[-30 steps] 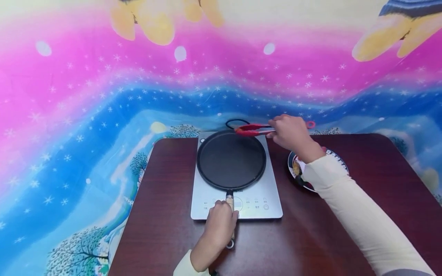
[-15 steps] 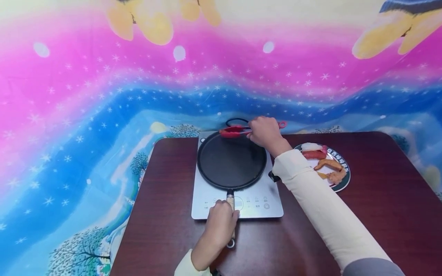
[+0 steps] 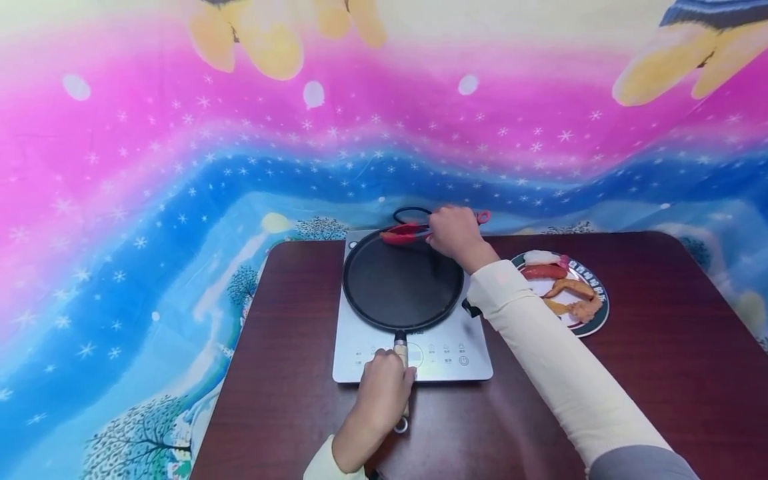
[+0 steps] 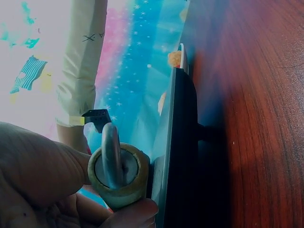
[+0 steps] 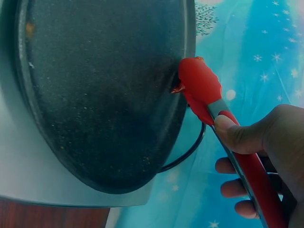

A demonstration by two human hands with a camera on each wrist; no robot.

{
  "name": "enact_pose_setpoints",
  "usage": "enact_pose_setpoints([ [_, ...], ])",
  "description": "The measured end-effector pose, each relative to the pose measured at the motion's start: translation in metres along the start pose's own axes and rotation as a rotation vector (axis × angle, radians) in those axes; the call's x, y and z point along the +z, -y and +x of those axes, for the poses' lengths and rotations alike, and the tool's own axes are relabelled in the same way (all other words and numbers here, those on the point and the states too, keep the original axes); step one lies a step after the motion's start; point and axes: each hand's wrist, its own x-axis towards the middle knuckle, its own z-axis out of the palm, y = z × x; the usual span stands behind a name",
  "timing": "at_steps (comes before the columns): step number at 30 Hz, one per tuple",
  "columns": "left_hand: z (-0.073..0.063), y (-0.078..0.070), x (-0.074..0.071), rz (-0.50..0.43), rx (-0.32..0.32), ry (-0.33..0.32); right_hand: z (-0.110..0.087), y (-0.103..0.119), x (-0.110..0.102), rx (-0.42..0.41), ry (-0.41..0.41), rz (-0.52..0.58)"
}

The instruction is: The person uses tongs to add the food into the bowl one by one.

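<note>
pan (image 3: 402,283) on cooker (image 3: 351,357) | plate (image 3: 588,329) right of cooker | food (image 3: 571,287) on plate

Head cam up high, facing forward/down, worktop (image 3: 288,347) in lower half. Wrist cams super close: left tipped sideways at pan handle (image 4: 129,173), right over pan (image 5: 104,95), shared with head.

Support: table (image 3: 288,320), dark red-brown, wood-grained; 2 rounded far corners visible, near edge outside head view. Directly on it, 2 objects. (1) Silver cooktop (image 3: 444,341), flat, left of table middle, far side at table's far edge. (2) Round plate (image 3: 595,327), dark green rim, right of cooktop, apart from it.
</note>
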Motion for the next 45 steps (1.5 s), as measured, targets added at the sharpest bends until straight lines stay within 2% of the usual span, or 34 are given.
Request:
enact_pose_setpoints([
  [4, 0.0, 0.0, 0.0, 0.001, -0.001, -0.002, 0.0, -0.002, 0.006, 0.018, 0.032, 0.001],
  [9, 0.0, 0.0, 0.001, 0.005, -0.007, -0.005, -0.001, -0.006, 0.01, 0.039, 0.048, 0.06],
  [23, 0.0, -0.002, 0.0, -0.001, -0.014, 0.004, -0.005, -0.012, 0.02, 0.053, 0.011, 0.1],
  [29, 0.0, -0.001, 0.001, 0.008, -0.012, -0.004, -0.007, -0.011, 0.022, 0.063, 0.012, 0.112],
  [37, 0.0, 0.0, 0.002, -0.026, -0.039, 0.029, -0.012, -0.011, 0.025, 0.042, 0.036, 0.114],
  [45, 0.0, -0.002, 0.0, -0.029, -0.038, 0.012, -0.029, -0.029, 0.018, 0.022, 0.079, 0.145],
])
